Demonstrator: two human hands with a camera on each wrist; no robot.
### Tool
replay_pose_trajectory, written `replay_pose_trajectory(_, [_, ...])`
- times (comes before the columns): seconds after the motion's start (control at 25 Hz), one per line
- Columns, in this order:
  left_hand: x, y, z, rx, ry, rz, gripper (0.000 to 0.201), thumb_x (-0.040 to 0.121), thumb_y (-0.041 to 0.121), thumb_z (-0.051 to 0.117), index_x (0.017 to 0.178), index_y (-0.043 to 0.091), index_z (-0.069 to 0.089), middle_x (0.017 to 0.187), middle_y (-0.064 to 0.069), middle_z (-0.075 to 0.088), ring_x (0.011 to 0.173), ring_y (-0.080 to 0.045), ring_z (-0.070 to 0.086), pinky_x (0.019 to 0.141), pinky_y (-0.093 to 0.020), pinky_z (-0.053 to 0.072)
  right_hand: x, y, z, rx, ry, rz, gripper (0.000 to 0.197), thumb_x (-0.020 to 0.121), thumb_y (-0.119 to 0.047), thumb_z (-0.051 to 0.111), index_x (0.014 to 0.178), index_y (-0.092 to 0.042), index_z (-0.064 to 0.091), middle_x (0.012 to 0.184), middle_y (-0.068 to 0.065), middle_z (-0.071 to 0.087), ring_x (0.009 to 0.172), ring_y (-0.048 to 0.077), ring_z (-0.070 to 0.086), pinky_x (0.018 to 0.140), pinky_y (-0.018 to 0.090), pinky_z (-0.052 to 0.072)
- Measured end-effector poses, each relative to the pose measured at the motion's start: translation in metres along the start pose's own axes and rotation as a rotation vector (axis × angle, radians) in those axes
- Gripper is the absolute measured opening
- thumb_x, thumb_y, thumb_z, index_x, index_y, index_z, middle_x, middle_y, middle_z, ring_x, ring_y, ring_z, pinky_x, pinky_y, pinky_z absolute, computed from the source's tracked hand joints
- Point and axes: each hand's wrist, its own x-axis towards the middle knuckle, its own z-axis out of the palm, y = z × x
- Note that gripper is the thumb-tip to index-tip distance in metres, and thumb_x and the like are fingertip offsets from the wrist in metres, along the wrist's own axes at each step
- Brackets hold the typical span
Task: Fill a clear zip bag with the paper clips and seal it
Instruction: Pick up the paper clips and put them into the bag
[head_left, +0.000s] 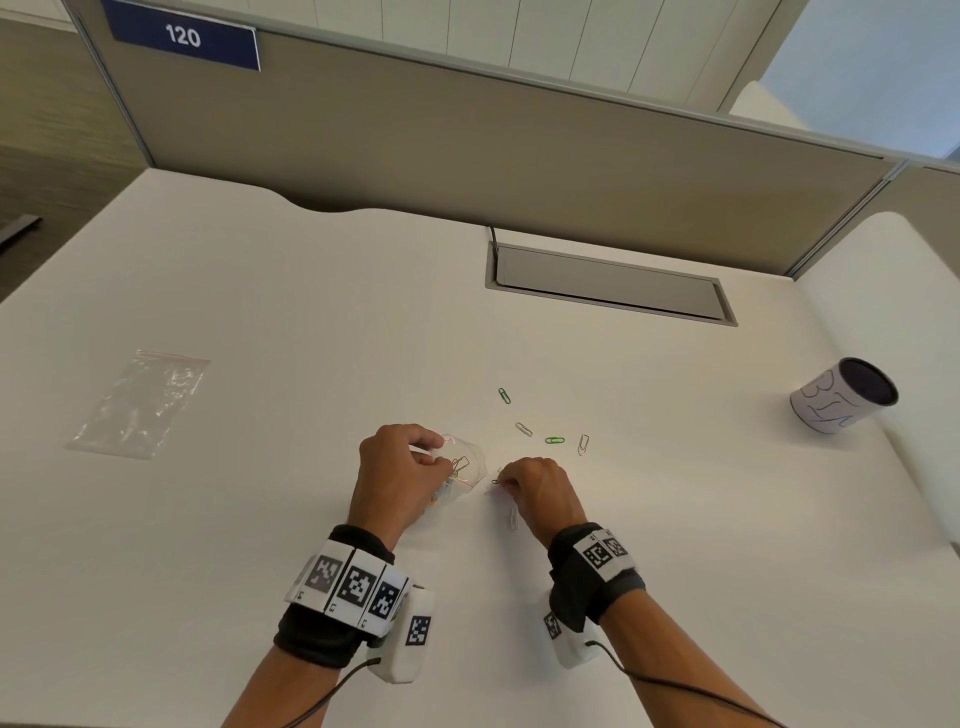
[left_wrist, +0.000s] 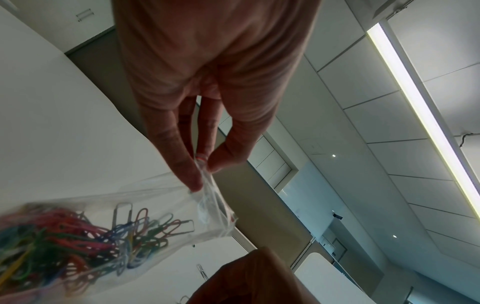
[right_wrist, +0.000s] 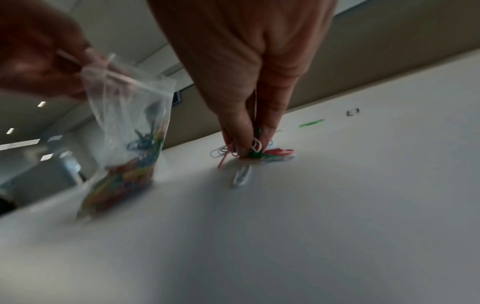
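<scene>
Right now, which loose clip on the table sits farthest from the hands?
The green paper clip lying alone at the far end of the scatter. The silver clip, second green clip and right-hand silver clip all lie nearer the right hand.

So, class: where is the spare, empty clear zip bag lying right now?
In the head view the empty clear zip bag lies flat on the white desk, far left, well away from the left hand and beyond its reach.

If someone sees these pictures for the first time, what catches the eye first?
The left hand pinches open a clear zip bag packed with colourful paper clips, standing on the white desk. Beside it, the right hand pinches a small bunch of clips.
</scene>
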Motion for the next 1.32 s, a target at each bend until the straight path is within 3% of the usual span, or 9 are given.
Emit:
replay_pose_trajectory(0.16, [0.000,0.000,0.000,0.001,-0.004,0.014,0.022,0.074,0.005,0.072,0.096,0.009,0.073,0.096,-0.011,0.073,0.078,-0.018,0.071,0.071,-0.035,0.061,-0.002,-0.002,-0.022,0.441,0.124,0.228,0.011,0.079,-0.003,0.069,0.087,-0.006,0.075,0.085,0.008,0.076,0.072,0.013,0.064,0.065,0.001,0.043])
replay_pose_trajectory(0.28, [0.000,0.001,0.001,0.000,-0.002,0.018,0.024,0.074,0.004,0.072,0.097,0.008,0.073,0.095,-0.012,0.074,0.078,-0.019,0.072,0.070,-0.034,0.061,-0.008,-0.020,-0.046,0.950,0.137,0.256,0.010,0.077,0.001,0.073,0.088,0.001,0.073,0.076,0.010,0.072,0.067,0.016,0.066,0.070,0.020,0.055])
replay_pose_trajectory(0.36, [-0.001,0.001,0.001,0.006,-0.006,0.022,0.024,0.074,0.005,0.073,0.098,0.008,0.072,0.096,-0.011,0.073,0.079,-0.019,0.071,0.070,-0.033,0.061,-0.007,-0.037,-0.060,1.084,0.047,0.177,0.012,0.078,0.003,0.072,0.090,0.005,0.071,0.077,0.013,0.072,0.069,0.018,0.067,0.072,0.026,0.058])
replay_pose_trajectory(0.48, [-0.002,0.000,0.002,0.006,-0.008,0.017,0.026,0.076,0.005,0.074,0.102,0.008,0.071,0.097,-0.010,0.072,0.079,-0.018,0.070,0.065,-0.025,0.056,-0.001,-0.061,-0.073,0.712,-0.106,0.053,0.011,0.079,-0.004,0.073,0.090,-0.001,0.073,0.080,0.014,0.074,0.071,0.018,0.069,0.069,0.020,0.056])
replay_pose_trajectory(0.6, [-0.002,-0.001,0.003,0.028,-0.018,0.017,0.029,0.078,0.004,0.072,0.107,0.008,0.070,0.103,-0.009,0.071,0.080,-0.014,0.066,0.061,-0.016,0.048,0.007,-0.075,-0.074,0.392,-0.179,-0.001,0.011,0.082,-0.003,0.068,0.092,-0.004,0.074,0.086,0.016,0.075,0.073,0.019,0.068,0.068,0.025,0.056])
replay_pose_trajectory(0.84, [-0.004,0.000,0.002,0.008,-0.021,0.030,0.027,0.078,0.005,0.071,0.105,0.008,0.070,0.101,-0.008,0.071,0.076,-0.013,0.066,0.057,-0.012,0.047,0.005,-0.081,-0.075,0.403,-0.221,0.015,0.022,0.089,-0.009,0.061,0.110,-0.009,0.068,0.106,0.011,0.072,0.094,0.023,0.070,0.084,0.036,0.058])
replay_pose_trajectory(1.04, [-0.002,0.000,0.004,-0.005,-0.018,-0.001,0.027,0.078,0.003,0.072,0.104,0.009,0.070,0.101,-0.010,0.071,0.071,-0.005,0.062,0.054,-0.012,0.045,-0.008,-0.061,-0.080,0.554,-0.037,0.028,0.017,0.082,-0.012,0.072,0.098,-0.011,0.072,0.097,0.003,0.076,0.089,0.008,0.071,0.078,0.014,0.054])
replay_pose_trajectory(1.16, [-0.001,0.002,0.003,-0.002,-0.020,0.004,0.027,0.077,0.003,0.071,0.103,0.009,0.071,0.102,-0.010,0.071,0.071,-0.004,0.062,0.056,-0.015,0.049,-0.016,-0.026,-0.071,0.526,0.095,0.141,0.017,0.075,-0.013,0.078,0.090,-0.010,0.070,0.089,0.000,0.073,0.083,0.013,0.069,0.070,0.008,0.050])
replay_pose_trajectory(1.32, [-0.002,0.002,0.003,-0.006,-0.005,0.027,0.026,0.077,0.003,0.071,0.103,0.007,0.071,0.105,-0.010,0.071,0.077,-0.012,0.065,0.067,-0.025,0.056,-0.036,0.013,-0.041,0.271,-0.135,0.371,0.050,0.063,-0.016,0.087,0.101,-0.009,0.056,0.098,0.003,0.050,0.085,0.023,0.055,0.069,0.024,0.044])
